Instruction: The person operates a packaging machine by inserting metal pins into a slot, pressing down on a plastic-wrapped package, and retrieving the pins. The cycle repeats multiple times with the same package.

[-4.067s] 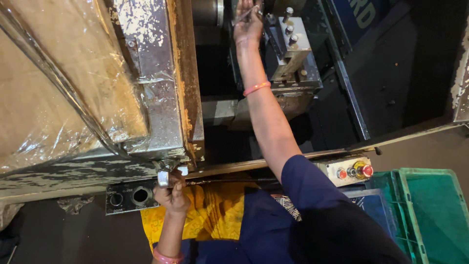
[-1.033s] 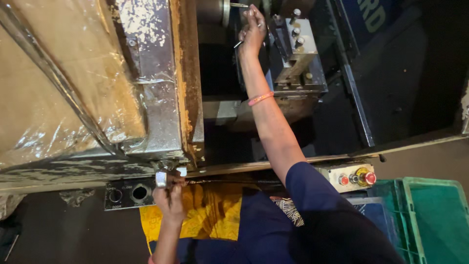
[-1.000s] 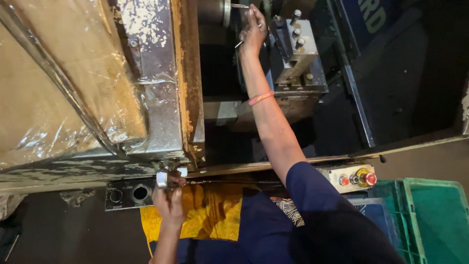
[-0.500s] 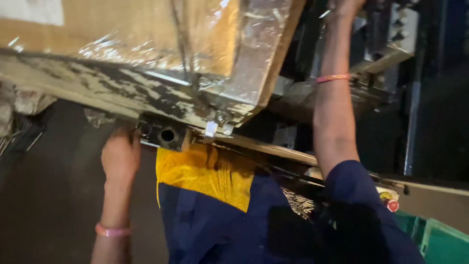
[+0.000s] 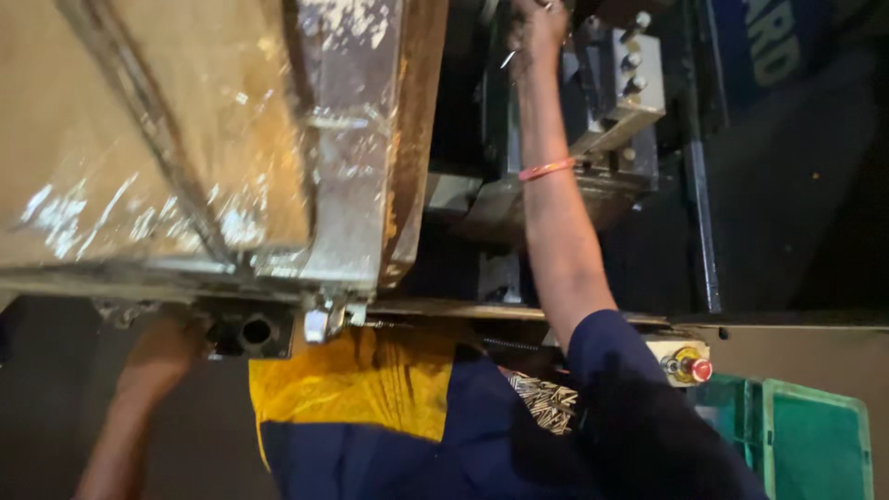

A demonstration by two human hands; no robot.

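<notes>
While the right hand [image 5: 537, 28] grips a thin metal tool [image 5: 508, 58] at the top centre, the left hand [image 5: 162, 347] rests blurred at lower left

Right fingers are curled around the tool beside the grey tool post [image 5: 616, 88]; whether the left hand holds anything, I cannot tell. A shiny, stained machine guard [image 5: 231, 148] fills the upper left, a red stop button [image 5: 690, 368] and green crate [image 5: 806, 444] sit lower right, all in dim light
</notes>
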